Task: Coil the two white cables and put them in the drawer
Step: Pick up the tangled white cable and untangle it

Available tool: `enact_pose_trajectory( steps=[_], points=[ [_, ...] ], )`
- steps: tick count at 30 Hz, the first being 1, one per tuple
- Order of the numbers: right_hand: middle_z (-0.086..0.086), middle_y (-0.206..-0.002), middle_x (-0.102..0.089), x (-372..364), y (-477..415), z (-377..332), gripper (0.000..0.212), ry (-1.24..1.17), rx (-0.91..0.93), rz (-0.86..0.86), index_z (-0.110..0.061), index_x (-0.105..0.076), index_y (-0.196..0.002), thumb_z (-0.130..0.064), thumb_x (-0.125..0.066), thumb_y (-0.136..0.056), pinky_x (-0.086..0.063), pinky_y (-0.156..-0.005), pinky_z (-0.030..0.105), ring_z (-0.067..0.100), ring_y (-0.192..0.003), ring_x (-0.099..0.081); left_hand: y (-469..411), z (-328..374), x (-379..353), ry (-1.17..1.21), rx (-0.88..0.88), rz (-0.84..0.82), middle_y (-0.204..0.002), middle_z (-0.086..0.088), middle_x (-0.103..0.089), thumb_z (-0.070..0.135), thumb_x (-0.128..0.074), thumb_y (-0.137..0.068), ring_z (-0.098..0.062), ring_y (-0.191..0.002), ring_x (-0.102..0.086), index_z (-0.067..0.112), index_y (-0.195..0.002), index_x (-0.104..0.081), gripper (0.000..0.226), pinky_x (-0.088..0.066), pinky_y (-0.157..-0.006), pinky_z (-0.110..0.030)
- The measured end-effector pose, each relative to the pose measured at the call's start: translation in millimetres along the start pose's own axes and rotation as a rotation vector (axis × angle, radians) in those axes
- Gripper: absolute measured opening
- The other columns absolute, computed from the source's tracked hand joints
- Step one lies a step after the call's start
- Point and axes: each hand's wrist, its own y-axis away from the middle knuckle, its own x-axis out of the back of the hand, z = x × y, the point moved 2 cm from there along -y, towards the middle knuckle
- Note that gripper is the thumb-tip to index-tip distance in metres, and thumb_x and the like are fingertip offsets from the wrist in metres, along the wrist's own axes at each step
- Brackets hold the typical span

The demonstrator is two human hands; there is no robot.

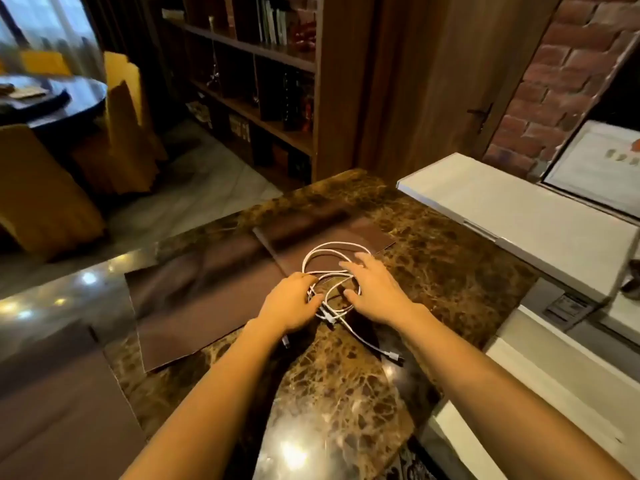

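The white cables (329, 252) lie in a loose tangle of loops on a brown leather mat (207, 296) on the marble counter. One plug end (394, 358) trails toward me over the marble. My left hand (289, 304) rests on the tangle's left side, its fingers curled onto the strands. My right hand (372, 289) lies over the right side with fingers spread, touching the loops. Whether either hand truly grips a strand is hard to tell. No drawer can be made out for certain.
The brown marble counter (450, 258) drops off at its left edge toward the floor. A white raised ledge (519, 216) runs along the right. Behind stand a wooden bookshelf (256, 98), yellow chairs (121, 126) and a dark round table (52, 98).
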Motion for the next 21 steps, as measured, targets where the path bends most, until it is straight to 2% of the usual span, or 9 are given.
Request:
enact_pose_trajectory(
  steps=[3, 7, 10, 15, 17, 19, 21],
  points=[
    [0.014, -0.14, -0.056, -8.0, -9.3, 12.7, 0.043, 0.05, 0.077, -0.042, -0.017, -0.064, -0.131, -0.026, -0.065, -0.089, -0.036, -0.112, 0.04, 0.032, -0.133, -0.048, 2.1, 1.3, -10.7, 0.007, 0.035, -0.01, -0.119, -0.004, -0.068, 0.03, -0.061, -0.09, -0.026, -0.114, -0.062, 0.021, -0.12, -0.067, 0.032, -0.05, -0.096, -0.039],
    [0.006, -0.128, -0.066, -9.2, -16.0, 18.1, 0.037, 0.051, 0.135, -0.041, -0.02, -0.07, -0.121, -0.032, -0.066, -0.087, -0.044, -0.104, 0.043, 0.028, -0.122, -0.057, 8.3, 3.0, -21.1, -0.073, 0.04, -0.038, -0.132, -0.001, -0.064, 0.019, -0.062, -0.085, -0.027, -0.122, -0.057, 0.027, -0.123, -0.07, 0.04, -0.053, -0.099, -0.045],
    [0.002, -0.118, -0.073, -11.8, -18.6, 20.0, 0.036, 0.028, 0.194, -0.079, -0.022, -0.071, -0.119, -0.033, -0.063, -0.087, -0.048, -0.099, 0.044, 0.026, -0.115, -0.063, 7.8, 0.9, -24.5, -0.147, 0.038, -0.006, -0.137, 0.003, -0.059, 0.028, -0.063, -0.093, -0.023, -0.126, -0.054, 0.029, -0.123, -0.07, 0.031, -0.052, -0.1, -0.042],
    [-0.002, -0.115, -0.074, -16.3, -24.8, 31.7, 0.029, -0.052, 0.206, -0.065, -0.023, -0.072, -0.117, -0.031, -0.065, -0.09, -0.049, -0.098, 0.041, 0.022, -0.111, -0.065, 9.5, -3.0, -31.2, -0.257, -0.048, 0.031, -0.127, 0.003, -0.063, 0.032, -0.057, -0.097, -0.022, -0.114, -0.059, 0.023, -0.118, -0.068, 0.025, -0.052, -0.095, -0.036],
    [-0.003, -0.113, -0.075, -18.0, -27.3, 35.3, 0.026, -0.077, 0.206, -0.057, -0.023, -0.073, -0.114, -0.029, -0.065, -0.09, -0.049, -0.097, 0.039, 0.021, -0.109, -0.066, 8.8, -4.1, -31.0, -0.296, -0.064, 0.021, -0.121, 0.0, -0.063, 0.036, -0.05, -0.098, -0.024, -0.108, -0.06, 0.022, -0.116, -0.066, 0.028, -0.053, -0.091, -0.038],
    [-0.003, -0.109, -0.076, -19.6, -29.4, 40.6, 0.022, -0.088, 0.202, -0.05, -0.022, -0.074, -0.109, -0.028, -0.065, -0.09, -0.048, -0.093, 0.037, 0.022, -0.106, -0.067, 6.7, -4.0, -31.6, -0.339, -0.095, -0.012, -0.115, -0.001, -0.064, 0.044, -0.036, -0.097, -0.025, -0.103, -0.06, 0.022, -0.116, -0.065, 0.041, -0.052, -0.088, -0.04],
    [-0.003, -0.104, -0.076, -20.9, -30.9, 45.6, 0.017, -0.109, 0.188, -0.042, -0.021, -0.075, -0.104, -0.027, -0.064, -0.092, -0.047, -0.088, 0.035, 0.022, -0.101, -0.068, 7.6, -3.0, -31.9, -0.333, -0.118, -0.033, -0.111, 0.0, -0.064, 0.046, -0.034, -0.098, -0.023, -0.1, -0.058, 0.022, -0.116, -0.065, 0.043, -0.051, -0.087, -0.038]
  ],
)
